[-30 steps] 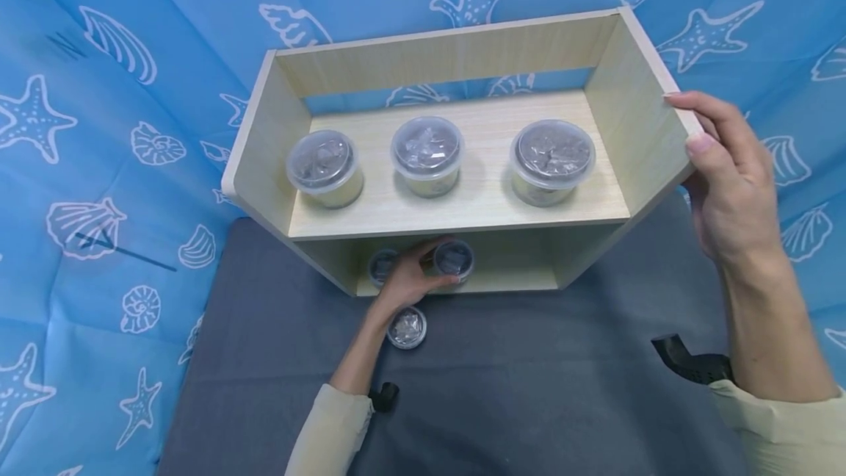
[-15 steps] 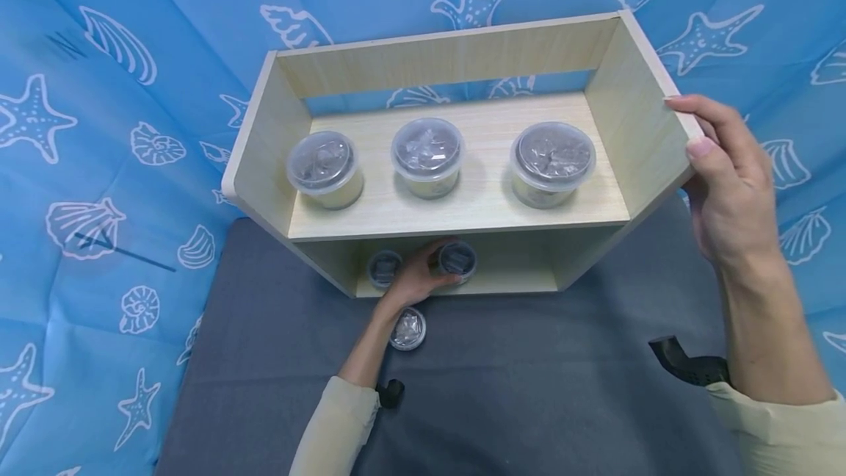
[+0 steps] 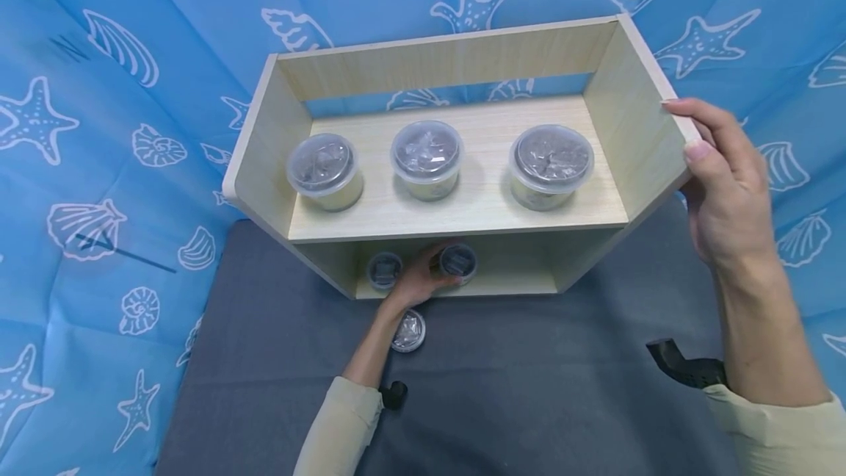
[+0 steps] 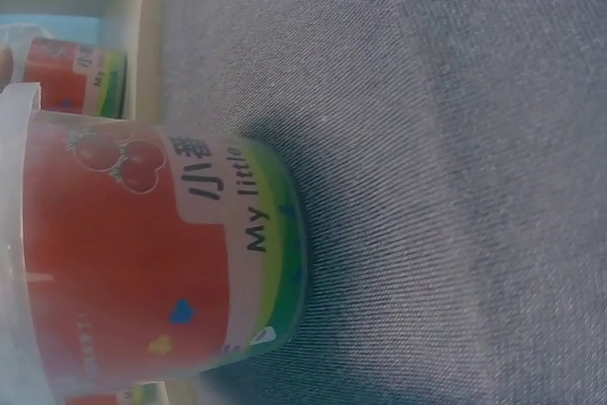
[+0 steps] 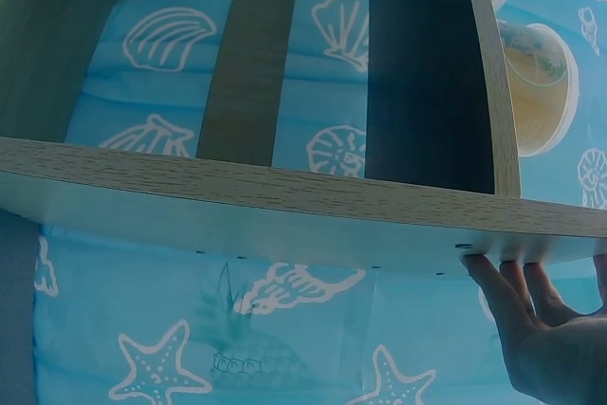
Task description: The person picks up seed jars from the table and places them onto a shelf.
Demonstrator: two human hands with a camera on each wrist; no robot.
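Note:
In the head view my left hand (image 3: 418, 281) reaches into the lower shelf, its thumb and fingers round a lidded plastic cup (image 3: 459, 261). Left of that hand, a second lidded cup (image 3: 384, 270) stands on the same level. A third cup (image 3: 409, 330) is on the grey cloth just in front, partly behind my wrist; the left wrist view shows its red label (image 4: 133, 253) up close. My right hand (image 3: 730, 197) grips the front edge of the right side panel of the wooden shelf (image 3: 456, 222), thumb inside view and fingers over the edge.
Three cups with pale yellow lower parts stand on the upper level: left cup (image 3: 325, 171), middle cup (image 3: 427, 160), right cup (image 3: 551, 167). Grey cloth (image 3: 529, 388) covers the table. A blue curtain (image 3: 132, 167) with shell prints hangs behind and at the sides.
My left hand has shifted slightly to the right with the cup along the lower shelf. My right hand stays on the side panel.

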